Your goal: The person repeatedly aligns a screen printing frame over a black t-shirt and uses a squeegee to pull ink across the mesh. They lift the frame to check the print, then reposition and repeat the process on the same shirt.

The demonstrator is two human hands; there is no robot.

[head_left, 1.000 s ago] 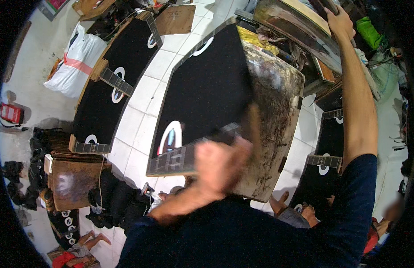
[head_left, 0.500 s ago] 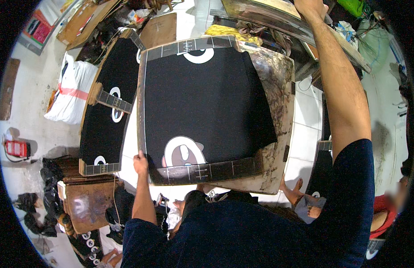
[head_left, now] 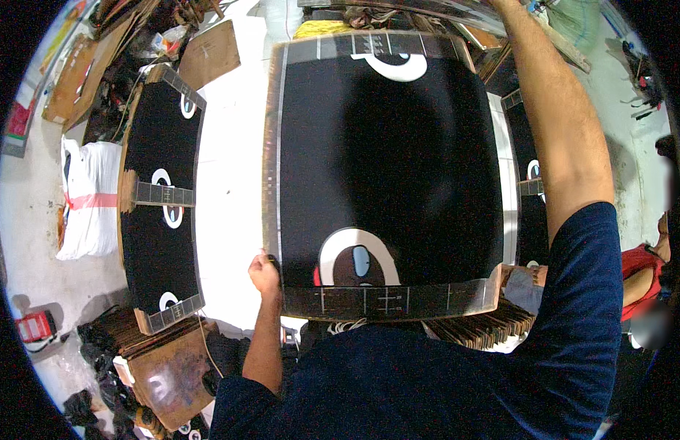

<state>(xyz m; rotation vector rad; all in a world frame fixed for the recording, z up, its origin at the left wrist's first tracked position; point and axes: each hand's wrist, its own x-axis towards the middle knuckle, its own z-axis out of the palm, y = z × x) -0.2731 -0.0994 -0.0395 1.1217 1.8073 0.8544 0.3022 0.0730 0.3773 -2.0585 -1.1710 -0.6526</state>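
From the left: a white bag, then a long black panel with eye prints, and pale floor just past it. Now the left hand: fingers curled in, at the near end of the board's left edge, touching it by the look of things, but whether it's pinching I cannot tell. And there's the board, dead centre, black cloth spread over it, a ruled strip along the near end, a far strip opposite! I'd judge this step a steadying of the board; the next move calls for a sure hold on that left edge and the cloth kept flat. Over on the right, the arm stretches far, its right hand out of view, so spread or closed, I cannot tell; beside it, a right panel, black too
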